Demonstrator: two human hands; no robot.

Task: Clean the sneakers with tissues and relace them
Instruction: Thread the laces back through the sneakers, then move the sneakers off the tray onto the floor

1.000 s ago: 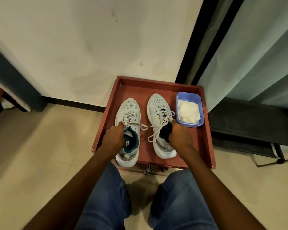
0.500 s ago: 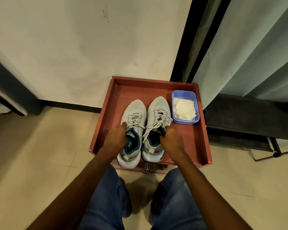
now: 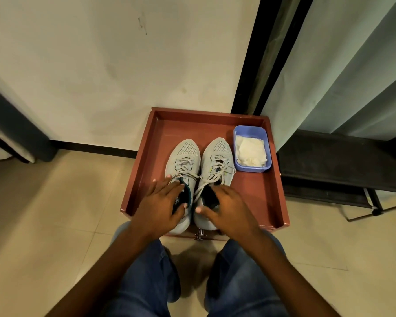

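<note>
Both hands — left (image 3: 160, 203), right (image 3: 226, 205) — have let go, fingers relaxed; sneakers (image 3: 200, 165) now paired in tray (image 3: 277, 202) — wiping next.

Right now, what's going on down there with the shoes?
A person is crouched over a red tray on the floor. Two grey sneakers, the left one and the right one, sit side by side in it, laces loose but not pulled out. The left hand and right hand hover open over the heels, gripping nothing. A blue tub of tissues sits beside the shoes, untouched.
</note>
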